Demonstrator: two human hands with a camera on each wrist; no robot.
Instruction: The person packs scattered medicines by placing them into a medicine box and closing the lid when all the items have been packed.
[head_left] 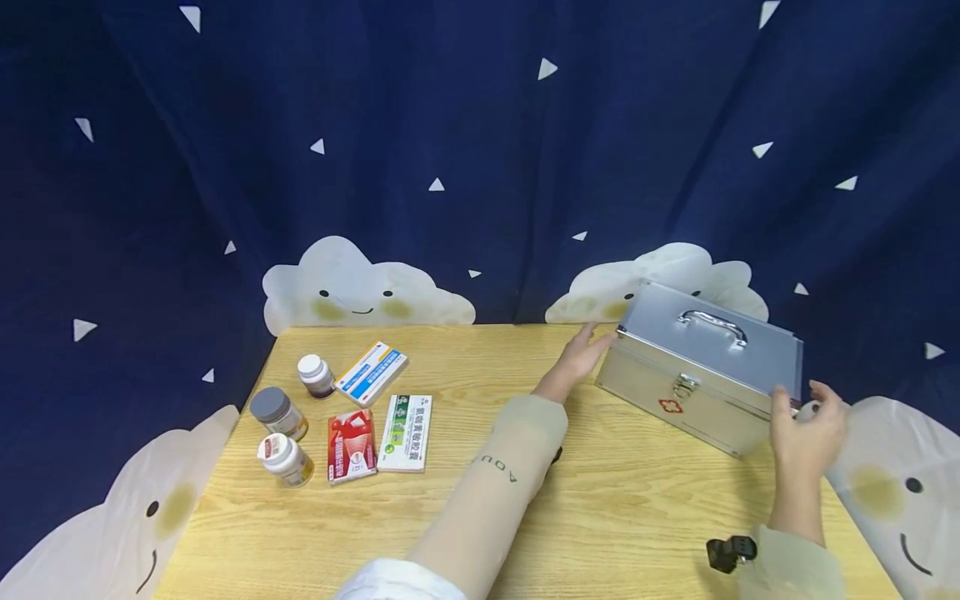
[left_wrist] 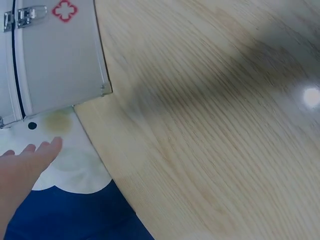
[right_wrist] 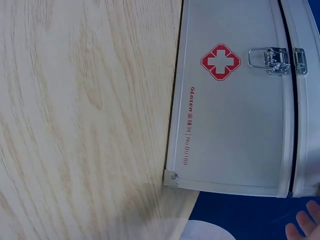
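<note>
A: Entry one, the box?
B: Metal box (head_left: pixel 701 367), silver, one. Stands at the far right of the table (head_left: pixel 615 508), set at a slant. Lid (head_left: pixel 660 317) down, chrome handle (head_left: pixel 712 327) on top; latch (head_left: pixel 685 385) and red cross emblem (right_wrist: pixel 220 62) on the front.
A: Hands?
B: Two. Left hand (head_left: pixel 581 354): at the box's left end, fingers loosely extended, grasping nothing. Right hand (head_left: pixel 810 429): at the right end, thumb and fingers spread apart, no grip visible. Whether it touches the box, cannot tell.
A: Remaining stock?
B: Left side of the table. Three bottles: small white-capped bottle (head_left: pixel 316 379) at the back, grey-capped bottle (head_left: pixel 279 415), larger white-capped bottle (head_left: pixel 286 461) just beside it. Three cartons: red carton (head_left: pixel 352 447), white-and-green carton (head_left: pixel 405 433) alongside, blue-and-white carton (head_left: pixel 371 372) behind them.
A: Backdrop?
B: Navy curtain (head_left: pixel 420 108), printed with white triangles and smiling clouds.
</note>
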